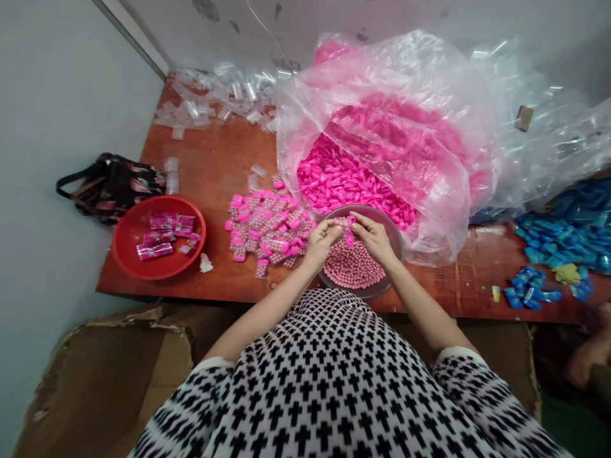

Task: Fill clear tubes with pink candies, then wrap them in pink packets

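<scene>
Both hands meet above a grey bowl (395, 249) of small pink balls (356, 266). Between the fingers of my left hand (321, 243) is a small clear container (340, 223) with pink balls in it. My right hand (375, 238) pinches a bright pink plastic cap (350, 234) against the container's end. Left of the bowl lies a heap of filled containers with pink caps (267, 229). Behind the bowl a large clear plastic bag (443, 210) lies open, with many loose pink caps (353, 181) spilling at its mouth.
At the left stand a red basin (128, 261) with several pink packets (156, 249) and a black patterned bag (114, 184). Clear empty containers (205, 105) lie at the back. Blue pieces (558, 238) are piled at the right, near another person's arm (589, 350). Cardboard boxes (109, 362) stand below the table edge.
</scene>
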### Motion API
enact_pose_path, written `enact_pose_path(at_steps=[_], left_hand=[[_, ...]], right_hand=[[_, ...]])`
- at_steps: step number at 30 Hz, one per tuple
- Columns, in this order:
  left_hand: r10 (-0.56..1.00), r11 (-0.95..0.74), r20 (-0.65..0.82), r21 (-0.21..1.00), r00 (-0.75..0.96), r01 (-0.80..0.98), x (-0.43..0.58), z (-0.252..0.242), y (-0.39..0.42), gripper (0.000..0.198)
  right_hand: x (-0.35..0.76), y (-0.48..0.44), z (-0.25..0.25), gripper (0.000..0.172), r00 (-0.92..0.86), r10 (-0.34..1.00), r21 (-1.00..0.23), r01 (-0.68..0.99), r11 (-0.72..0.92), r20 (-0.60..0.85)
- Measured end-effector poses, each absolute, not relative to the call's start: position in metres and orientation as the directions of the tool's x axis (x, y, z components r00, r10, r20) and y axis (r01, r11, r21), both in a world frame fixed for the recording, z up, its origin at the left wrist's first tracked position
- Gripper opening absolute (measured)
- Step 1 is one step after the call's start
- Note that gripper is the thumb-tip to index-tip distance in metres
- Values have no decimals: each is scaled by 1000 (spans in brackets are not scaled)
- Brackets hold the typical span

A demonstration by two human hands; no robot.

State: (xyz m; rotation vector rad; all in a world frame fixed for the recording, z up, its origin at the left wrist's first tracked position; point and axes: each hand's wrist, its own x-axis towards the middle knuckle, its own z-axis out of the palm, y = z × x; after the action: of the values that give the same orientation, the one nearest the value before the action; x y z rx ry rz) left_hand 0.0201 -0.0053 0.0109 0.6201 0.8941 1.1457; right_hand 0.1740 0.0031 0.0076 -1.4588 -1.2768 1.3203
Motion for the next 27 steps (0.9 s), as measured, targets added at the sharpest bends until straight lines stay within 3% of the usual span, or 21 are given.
enact_pose_path(at_steps=[4,10,16,19,23,27], left_hand=[[934,355,-311,764,174,-538,21,11,-10,32],[925,379,-291,768,245,-516,20,11,-14,33],[932,363,-288,751,221,-552,23,12,-12,34],[934,356,-294,754,201,-551,23,10,-10,34],[946,319,-240,812,218,-488,21,4,-10,33],[968,195,-134,933,210,-302,14,0,-9,32]], right_hand=[[177,-6,17,43,-81,993,-905,423,-40,-82],[194,-3,31,36,-245,959,-935,351,-48,-141],[185,-7,25,37,-45,990,-974,194,-120,-131],[174,-13,26,29,56,997,-938,339,-70,-54],[173,-14,32,28,53,999,-838,546,-19,12],[187,-7,42,29,6,993,-838,537,95,116]])
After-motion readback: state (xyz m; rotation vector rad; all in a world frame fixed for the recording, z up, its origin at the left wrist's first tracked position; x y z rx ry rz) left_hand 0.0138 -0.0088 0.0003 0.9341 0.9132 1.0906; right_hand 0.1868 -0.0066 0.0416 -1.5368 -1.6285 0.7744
